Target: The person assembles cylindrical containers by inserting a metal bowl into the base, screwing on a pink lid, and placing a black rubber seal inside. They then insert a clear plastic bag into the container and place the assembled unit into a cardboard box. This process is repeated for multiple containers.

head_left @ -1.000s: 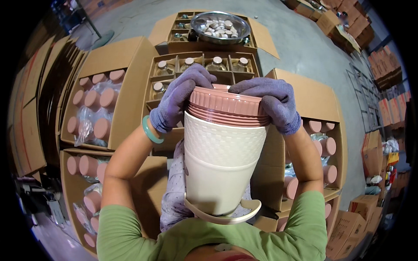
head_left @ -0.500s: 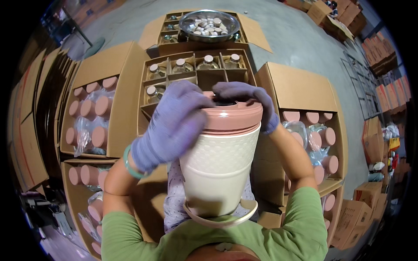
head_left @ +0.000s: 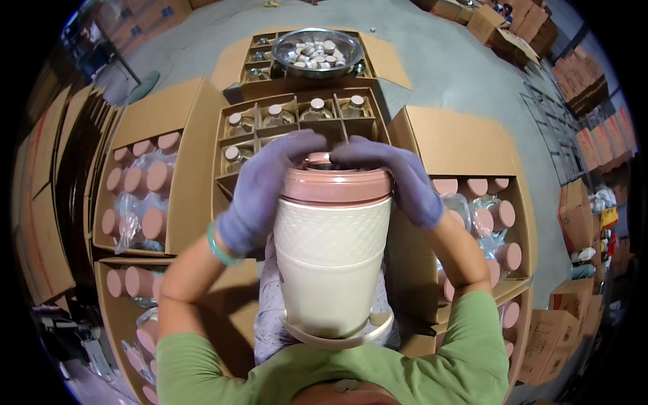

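Note:
A cream jug point(head_left: 334, 270) with a dimpled band and a carry handle point(head_left: 331, 339) stands nearly upright on my lap. Its wide pink lid point(head_left: 336, 187) has a dark round opening on top, partly covered by my fingers. My gloved left hand point(head_left: 268, 181) presses against the lid's left side, fingers curled over the top rim. From the other side my gloved right hand point(head_left: 403, 177) wraps the lid's right edge, its fingers across the top. The lid sits between both hands. Fingertips are slightly blurred.
Ahead is a divided carton point(head_left: 219, 145) of clear bottles with pale caps. Behind it, a metal bowl point(head_left: 280, 50) of loose caps rests on another carton. Open cartons of pink-lidded items flank me left point(head_left: 182, 169) and right point(head_left: 466, 145). Flattened cardboard point(head_left: 50, 223) leans far left.
The jug has shifted left and stands straighter. My left hand has moved from the jug's front-left to the lid's side; my right hand has come lower around the lid. The view has tilted slightly.

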The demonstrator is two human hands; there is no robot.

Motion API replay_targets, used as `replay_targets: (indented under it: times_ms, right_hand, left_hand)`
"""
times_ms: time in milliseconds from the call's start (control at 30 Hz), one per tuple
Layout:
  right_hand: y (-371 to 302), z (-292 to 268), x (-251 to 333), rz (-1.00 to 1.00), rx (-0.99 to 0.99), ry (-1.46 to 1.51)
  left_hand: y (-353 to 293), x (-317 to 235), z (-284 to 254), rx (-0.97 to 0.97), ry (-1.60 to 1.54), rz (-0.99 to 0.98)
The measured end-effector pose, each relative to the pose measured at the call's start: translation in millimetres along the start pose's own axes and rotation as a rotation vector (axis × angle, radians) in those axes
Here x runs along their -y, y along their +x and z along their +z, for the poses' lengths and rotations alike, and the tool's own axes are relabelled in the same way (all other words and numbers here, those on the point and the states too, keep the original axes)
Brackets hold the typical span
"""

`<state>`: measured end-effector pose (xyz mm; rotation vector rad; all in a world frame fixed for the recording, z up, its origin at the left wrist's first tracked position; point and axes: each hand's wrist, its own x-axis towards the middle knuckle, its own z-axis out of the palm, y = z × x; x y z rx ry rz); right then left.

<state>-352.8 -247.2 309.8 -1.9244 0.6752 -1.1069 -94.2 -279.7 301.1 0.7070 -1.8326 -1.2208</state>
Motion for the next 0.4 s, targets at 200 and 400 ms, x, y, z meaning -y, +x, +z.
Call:
replay_targets:
  times_ms: [200,400]
  right_hand:
    - [5,-5,-9,0.353,-0.188,0.204]
    - [-10,-7,15,0.179,-0.162,0.263]
  left_hand:
    - [6,-9,13,-0.101,0.369,0.349]
    - [-3,68,-5,-0.147,-0.150,0.004]
